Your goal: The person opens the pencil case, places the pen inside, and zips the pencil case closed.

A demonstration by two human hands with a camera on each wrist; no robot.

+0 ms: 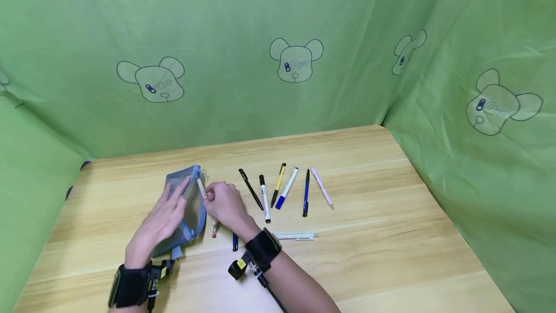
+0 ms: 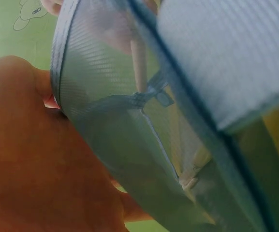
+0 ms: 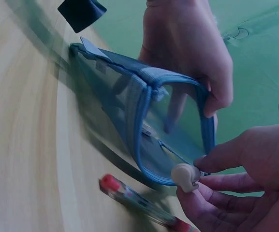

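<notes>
A blue mesh pencil case (image 1: 194,211) lies on its side at the left of the table, its zipped mouth open towards the right. My left hand (image 1: 162,219) grips the case by the rim of its mouth, as the right wrist view shows. At that mouth, my right hand (image 1: 228,204) pinches a pale pen (image 1: 201,187); its beige end (image 3: 185,176) shows between thumb and fingers in the right wrist view. Something slim, perhaps a pen (image 3: 149,130), shows inside the case. Below the right hand lies a clear pen with red ends (image 3: 144,203).
Right of the hands lie a black pen (image 1: 251,189), a black-capped marker (image 1: 265,199), a yellow pen (image 1: 279,185), a blue-capped marker (image 1: 287,188), a blue pen (image 1: 306,193) and a pink pen (image 1: 322,188). Nearer are a white pen (image 1: 297,236) and another blue pen (image 1: 235,242).
</notes>
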